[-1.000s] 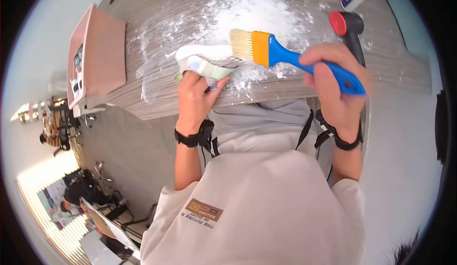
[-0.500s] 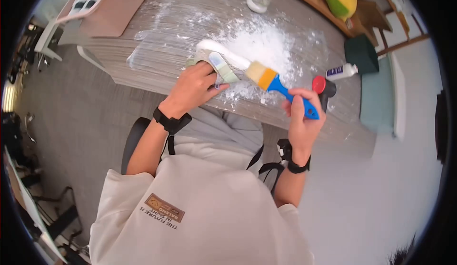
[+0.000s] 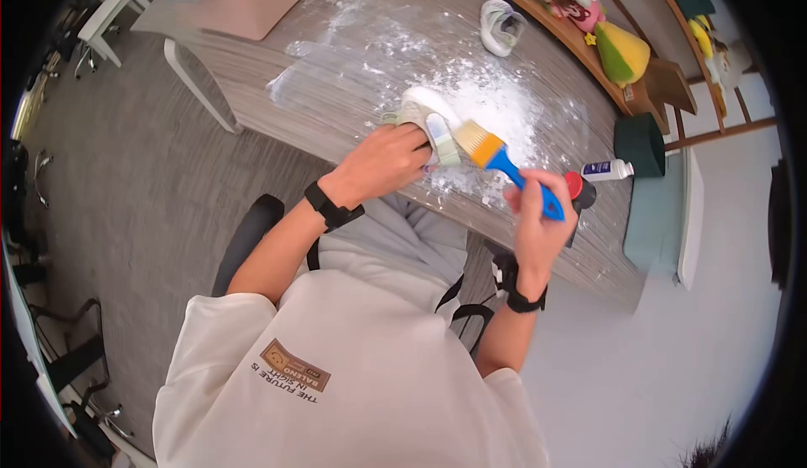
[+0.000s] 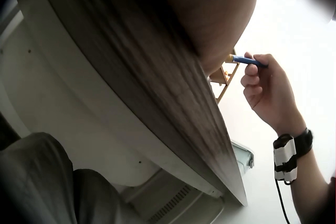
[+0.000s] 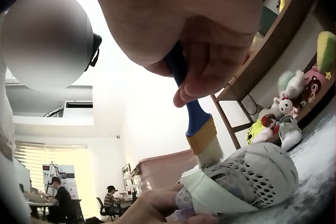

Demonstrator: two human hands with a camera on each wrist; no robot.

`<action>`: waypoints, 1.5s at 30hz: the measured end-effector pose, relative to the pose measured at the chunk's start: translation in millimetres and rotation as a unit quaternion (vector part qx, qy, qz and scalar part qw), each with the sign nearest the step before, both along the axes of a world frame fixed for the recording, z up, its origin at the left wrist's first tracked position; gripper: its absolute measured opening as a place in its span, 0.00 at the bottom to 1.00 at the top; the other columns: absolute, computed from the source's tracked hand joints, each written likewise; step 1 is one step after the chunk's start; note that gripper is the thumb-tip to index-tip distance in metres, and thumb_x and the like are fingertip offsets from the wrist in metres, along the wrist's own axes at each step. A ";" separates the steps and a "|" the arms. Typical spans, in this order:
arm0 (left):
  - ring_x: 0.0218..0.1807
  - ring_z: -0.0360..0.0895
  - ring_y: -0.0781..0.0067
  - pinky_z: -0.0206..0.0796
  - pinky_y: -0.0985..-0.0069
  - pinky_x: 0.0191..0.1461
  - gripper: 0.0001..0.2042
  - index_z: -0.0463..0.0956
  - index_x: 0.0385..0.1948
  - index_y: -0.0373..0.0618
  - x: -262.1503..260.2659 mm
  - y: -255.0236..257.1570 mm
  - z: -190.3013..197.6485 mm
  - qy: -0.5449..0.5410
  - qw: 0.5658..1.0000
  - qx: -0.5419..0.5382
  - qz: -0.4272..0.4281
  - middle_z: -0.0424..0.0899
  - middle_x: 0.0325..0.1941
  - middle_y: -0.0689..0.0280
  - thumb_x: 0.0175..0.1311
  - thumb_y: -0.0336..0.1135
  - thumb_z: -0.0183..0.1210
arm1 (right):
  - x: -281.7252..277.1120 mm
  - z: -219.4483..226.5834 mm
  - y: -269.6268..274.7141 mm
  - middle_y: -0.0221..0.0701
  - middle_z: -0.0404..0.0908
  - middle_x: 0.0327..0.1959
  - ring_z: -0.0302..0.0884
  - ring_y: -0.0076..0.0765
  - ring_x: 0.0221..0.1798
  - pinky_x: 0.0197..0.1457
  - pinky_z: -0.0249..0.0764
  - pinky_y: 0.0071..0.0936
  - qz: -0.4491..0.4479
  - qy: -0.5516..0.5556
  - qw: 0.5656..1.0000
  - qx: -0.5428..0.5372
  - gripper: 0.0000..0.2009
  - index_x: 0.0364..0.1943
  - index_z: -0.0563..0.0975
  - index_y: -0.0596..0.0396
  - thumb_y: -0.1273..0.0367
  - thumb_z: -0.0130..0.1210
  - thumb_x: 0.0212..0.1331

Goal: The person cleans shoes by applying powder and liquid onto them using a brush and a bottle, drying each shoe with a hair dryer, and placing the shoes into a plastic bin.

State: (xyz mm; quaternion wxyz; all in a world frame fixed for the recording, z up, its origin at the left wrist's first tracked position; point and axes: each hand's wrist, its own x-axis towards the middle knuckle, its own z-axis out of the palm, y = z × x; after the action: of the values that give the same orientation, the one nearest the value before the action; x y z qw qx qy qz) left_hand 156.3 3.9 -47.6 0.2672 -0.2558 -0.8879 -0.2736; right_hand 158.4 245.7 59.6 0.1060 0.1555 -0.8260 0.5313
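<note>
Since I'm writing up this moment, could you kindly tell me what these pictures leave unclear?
Fingertips of the left hand: head view, hidden by the shoe.
Pink bin, contents: head view, mostly cut off by top edge.
White bottle, label print: head view, too small.
Red-and-black object, lower part: head view, partly behind the right hand.

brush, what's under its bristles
Under the bristles is the pale shoe held by the left hand, its strap and holed upper showing beside them; the spot right beneath is covered.
</note>
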 end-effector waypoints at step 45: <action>0.67 0.74 0.59 0.65 0.65 0.71 0.37 0.67 0.69 0.42 -52.2 -20.0 29.4 -0.266 0.933 0.216 0.108 0.77 0.68 0.55 0.57 0.34 0.75 | -14.4 -106.4 78.0 0.40 0.83 0.32 0.78 0.30 0.30 0.32 0.75 0.25 -0.162 -0.059 0.962 -0.210 0.12 0.50 0.75 0.64 0.67 0.52 0.75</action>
State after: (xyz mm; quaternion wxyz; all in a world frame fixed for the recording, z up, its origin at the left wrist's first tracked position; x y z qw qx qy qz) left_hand 104.2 -16.1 -18.2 0.0977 -0.0127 -0.8684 -0.4860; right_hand 144.0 323.8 -46.8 0.1720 -0.0379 -0.7149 0.6766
